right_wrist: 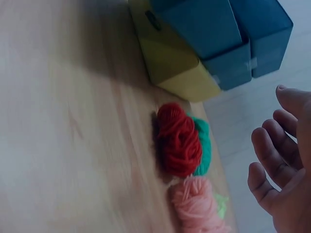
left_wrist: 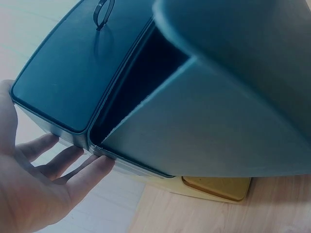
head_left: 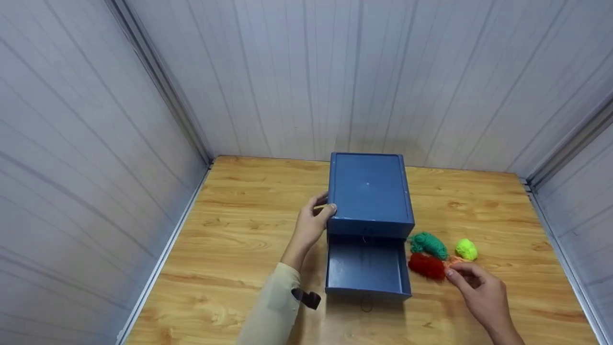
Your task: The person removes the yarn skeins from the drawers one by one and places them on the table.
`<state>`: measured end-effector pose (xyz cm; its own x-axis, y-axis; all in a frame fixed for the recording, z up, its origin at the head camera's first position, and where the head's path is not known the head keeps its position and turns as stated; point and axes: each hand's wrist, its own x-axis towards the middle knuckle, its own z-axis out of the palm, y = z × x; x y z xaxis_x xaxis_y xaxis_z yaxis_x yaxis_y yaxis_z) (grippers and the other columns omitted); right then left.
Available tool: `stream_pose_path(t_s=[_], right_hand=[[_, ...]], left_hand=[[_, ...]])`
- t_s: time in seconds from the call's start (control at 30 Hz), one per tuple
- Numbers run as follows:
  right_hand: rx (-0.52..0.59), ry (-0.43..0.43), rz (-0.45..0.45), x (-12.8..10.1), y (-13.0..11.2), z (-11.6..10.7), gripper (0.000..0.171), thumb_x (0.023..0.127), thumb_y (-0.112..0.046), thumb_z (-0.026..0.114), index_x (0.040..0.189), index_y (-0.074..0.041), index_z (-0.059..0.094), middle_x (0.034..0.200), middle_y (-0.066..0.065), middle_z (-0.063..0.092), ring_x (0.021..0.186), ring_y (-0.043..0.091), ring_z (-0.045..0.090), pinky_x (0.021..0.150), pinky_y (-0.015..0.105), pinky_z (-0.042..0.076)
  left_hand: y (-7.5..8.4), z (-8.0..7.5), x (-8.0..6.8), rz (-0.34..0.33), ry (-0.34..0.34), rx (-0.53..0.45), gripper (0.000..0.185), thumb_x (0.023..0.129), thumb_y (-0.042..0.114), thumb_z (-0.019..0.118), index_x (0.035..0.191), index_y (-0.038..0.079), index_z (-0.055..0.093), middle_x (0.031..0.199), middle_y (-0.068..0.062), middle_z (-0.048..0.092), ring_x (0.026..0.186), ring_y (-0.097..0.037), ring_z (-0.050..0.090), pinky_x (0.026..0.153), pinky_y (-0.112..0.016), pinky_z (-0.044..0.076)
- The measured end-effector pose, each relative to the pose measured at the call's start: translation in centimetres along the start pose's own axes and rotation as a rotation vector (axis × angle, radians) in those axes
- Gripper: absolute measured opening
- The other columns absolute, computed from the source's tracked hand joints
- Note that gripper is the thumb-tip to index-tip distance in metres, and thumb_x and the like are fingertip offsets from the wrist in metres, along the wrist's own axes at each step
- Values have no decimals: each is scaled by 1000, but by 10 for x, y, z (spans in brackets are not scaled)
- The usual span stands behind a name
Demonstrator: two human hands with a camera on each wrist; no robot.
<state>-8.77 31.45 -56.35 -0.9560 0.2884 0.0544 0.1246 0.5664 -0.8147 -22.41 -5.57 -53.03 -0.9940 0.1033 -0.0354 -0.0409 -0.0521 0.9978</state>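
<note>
Yarn bundles, red (head_left: 426,266), green (head_left: 427,244) and lime (head_left: 466,249), lie beside the blue plastic drawer box (head_left: 369,191). Left hand (head_left: 313,221) braces the box with straight fingers; relaxed right hand (head_left: 479,287) partly hides a pink yarn bundle (right_wrist: 197,206).

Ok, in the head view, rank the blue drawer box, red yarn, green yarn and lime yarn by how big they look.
1. Blue drawer box, by far the largest.
2. Red yarn and green yarn: they look alike, so no ranking between them.
3. Lime yarn, the smallest.
</note>
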Motion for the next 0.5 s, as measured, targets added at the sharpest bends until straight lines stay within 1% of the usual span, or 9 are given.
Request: stream_pose_path(t_s=[0.1,0.23,0.3,0.5], right_hand=[[12,-44,-19,-6,-9,4,23,96,-32,74,105,-11,78,92,-3,76,74,7,68,65,20,55],[56,-95,-16,-13,-24,7,22,96,-32,73,101,-11,78,88,-1,76,72,16,69,63,25,56],[86,-114,-20,-15,-31,9,18,96,-28,74,101,-10,77,87,0,75,71,19,69,63,26,57],[161,-175,-51,-24,-50,18,9,94,-18,76,99,-11,77,86,2,75,68,19,69,62,29,58]], left_hand=[[0,0,0,-2,4,17,56,98,27,65,149,11,52,143,-15,57,127,-29,58,96,-42,57],[0,2,0,3,11,26,55,97,28,65,148,11,53,142,-14,58,125,-29,60,95,-42,57],[0,2,-1,6,15,24,55,97,27,66,148,11,54,141,-14,58,125,-28,60,95,-41,57],[0,1,-1,13,15,21,56,98,27,65,149,10,53,142,-14,58,125,-28,59,95,-41,57]])
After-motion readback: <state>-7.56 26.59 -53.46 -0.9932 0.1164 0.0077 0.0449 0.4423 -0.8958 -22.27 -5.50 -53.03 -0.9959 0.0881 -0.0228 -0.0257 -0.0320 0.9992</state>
